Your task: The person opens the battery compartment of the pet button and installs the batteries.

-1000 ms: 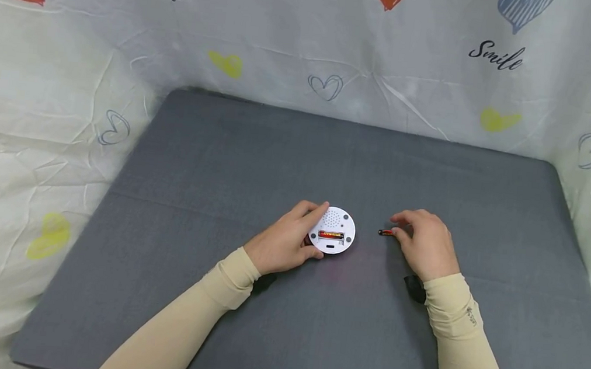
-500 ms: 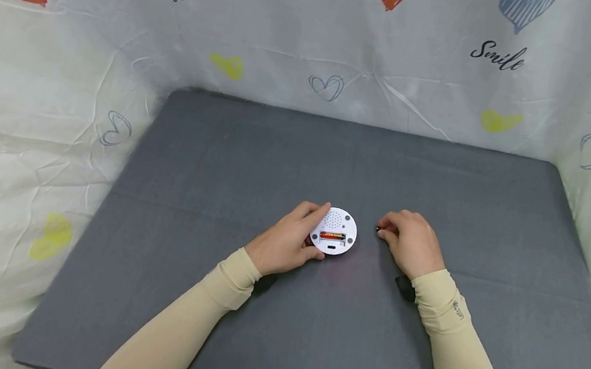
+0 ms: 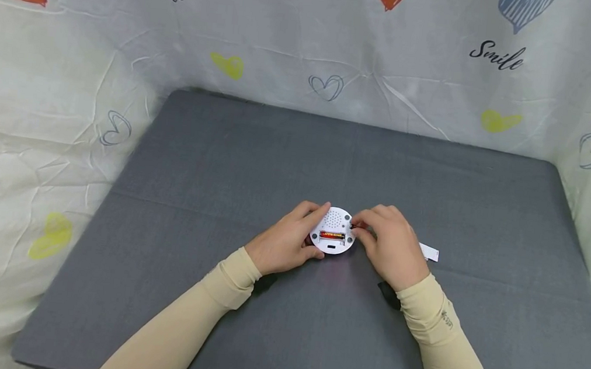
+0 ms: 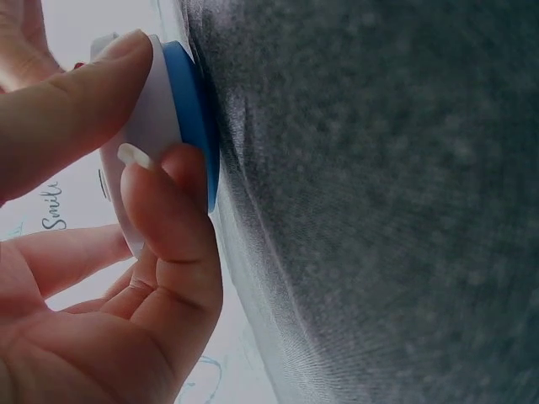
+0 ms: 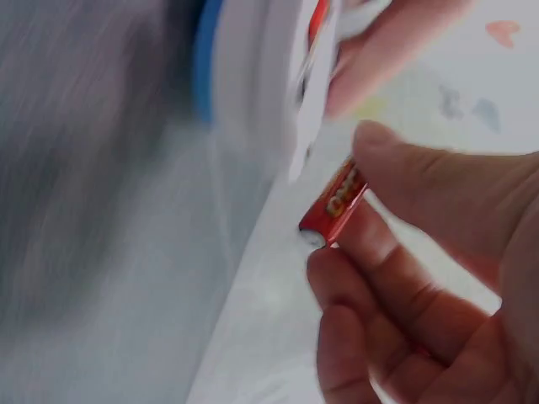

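My left hand (image 3: 282,242) grips the rim of a round white device (image 3: 340,248) with its back face up. Speaker holes, dark feet and a battery compartment show on that face; a red and black battery (image 3: 332,235) lies in the compartment. From the left wrist view, the device has a blue lower part (image 4: 192,114), and the left thumb and fingers hold it around the edge. My right hand (image 3: 395,246) is at the device's right edge. Between its thumb and fingers it pinches a second red battery (image 5: 334,202), tilted, just off the device in the right wrist view.
A small white flat strip (image 3: 429,252) lies on the grey table (image 3: 255,163) beside the right hand, partly hidden by it. White printed cloth (image 3: 286,49) hangs behind the table and along its sides.
My right hand has moved left with the battery, up to the device's right edge. The white strip has come into view behind it. The left hand and device have stayed almost still.
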Demonstrator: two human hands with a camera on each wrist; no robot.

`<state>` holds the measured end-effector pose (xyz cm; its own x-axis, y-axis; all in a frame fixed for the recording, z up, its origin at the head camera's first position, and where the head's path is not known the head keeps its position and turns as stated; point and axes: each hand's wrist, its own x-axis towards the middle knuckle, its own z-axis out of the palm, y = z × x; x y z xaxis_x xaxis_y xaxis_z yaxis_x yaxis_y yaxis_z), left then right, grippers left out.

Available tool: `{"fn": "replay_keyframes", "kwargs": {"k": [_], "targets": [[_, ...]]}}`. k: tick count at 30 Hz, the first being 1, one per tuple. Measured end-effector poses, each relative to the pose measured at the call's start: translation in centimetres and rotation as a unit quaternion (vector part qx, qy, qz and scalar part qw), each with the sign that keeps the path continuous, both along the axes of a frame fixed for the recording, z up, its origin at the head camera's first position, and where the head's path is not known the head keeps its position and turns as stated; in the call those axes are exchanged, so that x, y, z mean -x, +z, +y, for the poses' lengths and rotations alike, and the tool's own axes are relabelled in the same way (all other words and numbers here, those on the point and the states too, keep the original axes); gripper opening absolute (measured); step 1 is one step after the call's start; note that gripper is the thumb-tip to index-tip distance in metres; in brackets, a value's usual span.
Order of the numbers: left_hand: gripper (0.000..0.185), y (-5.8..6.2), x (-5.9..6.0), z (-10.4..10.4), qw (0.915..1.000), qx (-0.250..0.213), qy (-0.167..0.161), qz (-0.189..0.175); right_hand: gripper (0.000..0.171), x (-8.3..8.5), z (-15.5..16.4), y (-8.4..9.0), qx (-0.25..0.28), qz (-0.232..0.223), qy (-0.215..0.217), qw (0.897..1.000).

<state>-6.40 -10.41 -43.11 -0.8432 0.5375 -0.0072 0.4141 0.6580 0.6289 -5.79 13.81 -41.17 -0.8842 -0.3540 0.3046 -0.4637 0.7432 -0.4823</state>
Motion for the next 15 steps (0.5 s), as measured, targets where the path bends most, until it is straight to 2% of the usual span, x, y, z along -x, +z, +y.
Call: {"fn": "replay_keyframes", "kwargs": {"k": [7,15], "targets": [[0.092,0.0,0.1,-0.1,0.9999,-0.002,-0.008,0.011,0.012,-0.6,-2.8,-0.5,-0.002,0.041,0.085,0.995],[0.093,-0.1,0.0,-0.2,0.9999,-0.003,-0.011,0.006,0.015,-0.8,-3.6,-1.4,-0.016,0.049,0.099,0.994]]}}
